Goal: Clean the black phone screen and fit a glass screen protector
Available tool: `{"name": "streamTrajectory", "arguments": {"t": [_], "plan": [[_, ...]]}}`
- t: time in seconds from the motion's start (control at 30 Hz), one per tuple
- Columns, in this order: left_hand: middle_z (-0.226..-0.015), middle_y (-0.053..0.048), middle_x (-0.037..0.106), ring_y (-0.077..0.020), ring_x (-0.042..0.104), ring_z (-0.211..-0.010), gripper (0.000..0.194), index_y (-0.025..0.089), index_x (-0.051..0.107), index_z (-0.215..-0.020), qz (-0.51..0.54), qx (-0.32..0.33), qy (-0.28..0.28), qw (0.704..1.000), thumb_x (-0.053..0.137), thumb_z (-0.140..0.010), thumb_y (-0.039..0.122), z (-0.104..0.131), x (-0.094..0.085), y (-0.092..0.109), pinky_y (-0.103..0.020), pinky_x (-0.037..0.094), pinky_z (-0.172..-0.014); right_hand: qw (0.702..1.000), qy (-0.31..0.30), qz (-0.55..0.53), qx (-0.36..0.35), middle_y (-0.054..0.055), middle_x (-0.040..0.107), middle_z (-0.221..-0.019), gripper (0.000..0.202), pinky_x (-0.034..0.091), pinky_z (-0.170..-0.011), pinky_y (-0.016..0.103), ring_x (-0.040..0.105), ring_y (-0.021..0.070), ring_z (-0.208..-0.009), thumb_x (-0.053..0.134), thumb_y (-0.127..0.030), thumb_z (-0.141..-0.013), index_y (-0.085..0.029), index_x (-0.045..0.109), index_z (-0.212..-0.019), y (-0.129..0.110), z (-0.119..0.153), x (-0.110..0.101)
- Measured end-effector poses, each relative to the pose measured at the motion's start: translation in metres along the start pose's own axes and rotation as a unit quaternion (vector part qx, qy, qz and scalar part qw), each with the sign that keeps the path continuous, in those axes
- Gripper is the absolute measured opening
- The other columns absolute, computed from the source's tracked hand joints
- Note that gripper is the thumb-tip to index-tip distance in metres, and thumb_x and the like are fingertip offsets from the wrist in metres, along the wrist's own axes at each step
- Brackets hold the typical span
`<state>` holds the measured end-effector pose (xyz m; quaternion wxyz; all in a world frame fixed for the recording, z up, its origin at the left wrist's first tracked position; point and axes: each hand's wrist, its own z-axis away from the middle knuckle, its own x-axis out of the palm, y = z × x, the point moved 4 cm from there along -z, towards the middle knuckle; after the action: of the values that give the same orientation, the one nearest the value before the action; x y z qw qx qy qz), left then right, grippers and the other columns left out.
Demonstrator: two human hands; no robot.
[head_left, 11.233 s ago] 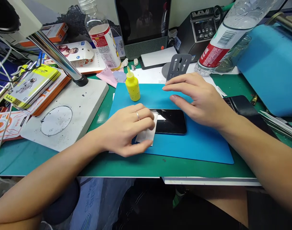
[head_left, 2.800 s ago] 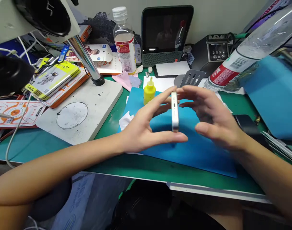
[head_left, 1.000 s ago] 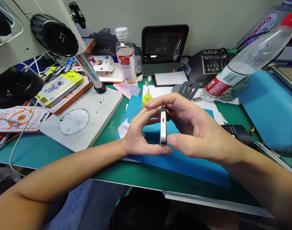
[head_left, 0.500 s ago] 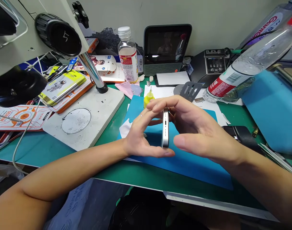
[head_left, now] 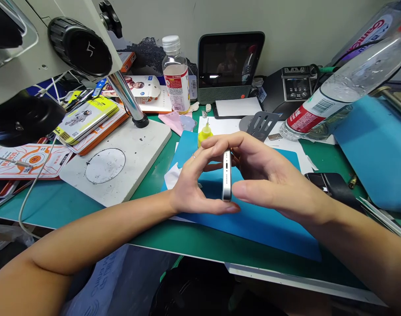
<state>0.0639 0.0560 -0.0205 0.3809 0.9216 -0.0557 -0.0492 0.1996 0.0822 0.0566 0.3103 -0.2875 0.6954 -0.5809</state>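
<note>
A phone stands on its long edge above the blue mat, its silver end with the charging port facing me. My left hand grips it, with the thumb under the lower edge and fingers at the upper edge. On the other side, my right hand curls over the top, fingers on the upper edge and its thumb tip close beside the phone's right face. Some fingertips are hidden behind the phone. A yellow dropper bottle is just behind my left fingers.
A microscope base with a metal post stands at the left, beside stacked boxes. Behind are a drink bottle and a display. At the right are a tilted water bottle, a black device and a blue case.
My right thumb has moved left, closer to the phone's face. The phone has stayed almost in place, and my left hand's grip looks the same.
</note>
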Motion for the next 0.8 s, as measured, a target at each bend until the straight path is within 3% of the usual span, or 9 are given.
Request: {"name": "streamTrajectory", "arguments": {"t": [0.17,0.43,0.8], "plan": [[-0.131,-0.011,0.058,-0.0316,0.065,-0.121,0.083,0.027,0.050,-0.141,0.008,0.018,0.009,1.000,0.086,-0.072,0.056,-0.0013,-0.0001,0.0004,-0.047,0.061,-0.100,1.000,-0.001,-0.012,0.009,0.006,0.062,-0.134,0.036,0.056,-0.092,0.043,0.061,0.0281,-0.122,0.072,-0.017,-0.077,-0.027,0.062,-0.110,-0.0021,-0.0001,0.0020],[-0.129,-0.011,0.057,-0.0334,0.063,-0.121,0.089,0.025,0.049,-0.139,-0.017,-0.002,0.004,1.000,0.088,-0.066,0.058,-0.0008,0.0002,0.0001,-0.050,0.060,-0.100,0.999,0.008,-0.009,0.035,0.006,0.062,-0.136,0.032,0.055,-0.094,0.047,0.060,0.0299,-0.124,0.072,-0.017,-0.076,-0.026,0.060,-0.103,-0.0071,0.0003,0.0033],[-0.133,-0.011,0.056,-0.0331,0.061,-0.124,0.089,0.027,0.047,-0.143,-0.010,0.003,-0.004,1.000,0.086,-0.070,0.060,0.0000,0.0005,-0.0014,-0.050,0.059,-0.102,0.999,0.003,-0.015,0.049,0.007,0.063,-0.134,0.033,0.057,-0.090,0.047,0.059,0.0321,-0.126,0.073,-0.016,-0.071,-0.026,0.060,-0.101,-0.0086,-0.0014,0.0024]]}}
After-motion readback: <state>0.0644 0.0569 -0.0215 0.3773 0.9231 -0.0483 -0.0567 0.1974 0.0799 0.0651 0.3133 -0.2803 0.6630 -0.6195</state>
